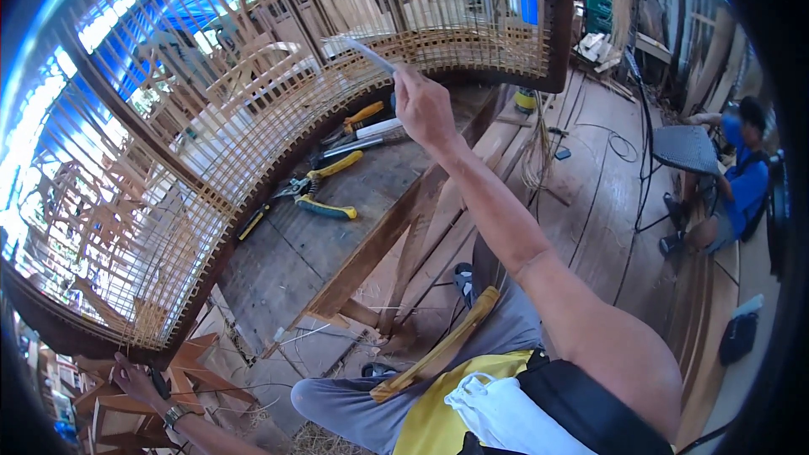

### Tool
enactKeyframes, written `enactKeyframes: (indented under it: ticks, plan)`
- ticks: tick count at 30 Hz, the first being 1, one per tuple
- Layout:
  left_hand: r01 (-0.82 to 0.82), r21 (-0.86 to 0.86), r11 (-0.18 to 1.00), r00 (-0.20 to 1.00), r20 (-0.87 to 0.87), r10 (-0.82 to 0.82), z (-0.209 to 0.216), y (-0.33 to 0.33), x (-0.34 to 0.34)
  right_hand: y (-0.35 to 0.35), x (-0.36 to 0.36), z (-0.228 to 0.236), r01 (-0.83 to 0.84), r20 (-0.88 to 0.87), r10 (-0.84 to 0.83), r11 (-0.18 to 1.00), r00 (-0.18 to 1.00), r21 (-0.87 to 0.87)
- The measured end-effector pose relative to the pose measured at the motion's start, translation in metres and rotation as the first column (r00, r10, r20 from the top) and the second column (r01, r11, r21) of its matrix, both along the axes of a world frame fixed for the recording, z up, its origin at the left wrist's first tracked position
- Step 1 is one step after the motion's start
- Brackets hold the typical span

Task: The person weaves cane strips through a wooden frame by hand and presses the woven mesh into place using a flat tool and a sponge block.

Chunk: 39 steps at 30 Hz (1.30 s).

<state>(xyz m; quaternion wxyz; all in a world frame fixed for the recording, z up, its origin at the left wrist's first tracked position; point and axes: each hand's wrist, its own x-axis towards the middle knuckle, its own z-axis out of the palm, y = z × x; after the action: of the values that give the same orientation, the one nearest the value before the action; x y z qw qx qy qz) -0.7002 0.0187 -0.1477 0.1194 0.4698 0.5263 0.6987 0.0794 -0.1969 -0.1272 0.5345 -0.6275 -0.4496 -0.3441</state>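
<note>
A large curved wooden frame (559,25) with thin rattan strips woven into an open lattice (337,80) stands in front of me. My right hand (425,109) is closed around a slim, pale, pointed tool (368,54), its exact kind unclear. The tool's tip lies over the upright strips, just above the tight weave. At lower left, my left hand (135,381), wearing a wristwatch, has its fingers bent at the frame's bottom corner. Cutters with yellow and teal handles (329,190) lie on the dark bench (278,257) beneath the lattice.
Orange-handled pliers (364,115), a metal rod (354,145) and a yellow-black cutter knife (253,223) are on the bench. A curved wooden strip (438,345) crosses my lap. At right, a person in blue (746,177) sits beside a grey woven seat (687,148). Wooden stools (190,375) stand lower left.
</note>
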Motion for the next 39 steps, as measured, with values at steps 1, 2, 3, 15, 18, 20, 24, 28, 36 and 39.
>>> enactKeyframes:
  ticks: [1,2,3,15,18,20,24,28,36,39]
  plan:
    - [-0.014,0.017,1.000,1.000,-0.016,0.014,0.000,0.000,0.001,-0.002,0.004,0.000,0.007,0.017,-0.006,0.999,1.000,-0.053]
    - [0.024,0.042,0.999,1.000,-0.011,-0.023,0.000,0.000,0.002,-0.005,0.008,-0.001,0.028,-0.005,-0.029,0.991,1.000,-0.134]
    - [0.031,0.023,0.999,1.000,0.001,-0.031,0.000,0.001,0.002,-0.008,0.012,-0.003,0.025,0.034,-0.024,0.998,0.999,-0.052]
    - [-0.046,-0.089,0.995,0.997,-0.073,0.039,0.006,-0.003,0.003,-0.046,0.049,0.003,0.250,-0.015,-0.250,0.968,0.968,0.017]
    - [-0.048,-0.103,0.993,0.997,-0.062,0.042,0.009,-0.007,0.008,-0.053,0.055,0.003,0.219,0.009,-0.221,0.972,0.975,0.084]
    - [-0.034,-0.082,0.996,0.999,-0.026,0.032,0.007,-0.007,0.009,-0.054,0.057,0.002,0.229,-0.002,-0.229,0.973,0.973,0.030]
    - [-0.057,0.030,0.998,0.995,-0.078,0.059,0.001,0.001,0.004,-0.055,0.061,-0.001,0.235,0.002,-0.236,0.971,0.972,0.042]
    - [-0.090,-0.049,0.995,0.990,-0.114,0.084,0.000,0.005,-0.003,-0.061,0.066,-0.003,0.292,0.022,-0.292,0.952,0.956,-0.090]
    - [-0.104,-0.094,0.990,0.988,-0.122,0.092,-0.006,0.020,-0.020,-0.086,0.071,-0.007,0.304,-0.028,-0.304,0.952,0.952,0.026]
    - [-0.065,-0.029,0.997,0.993,-0.096,0.062,-0.012,0.034,-0.035,-0.096,0.072,-0.007,0.353,0.030,-0.359,0.927,0.933,0.129]
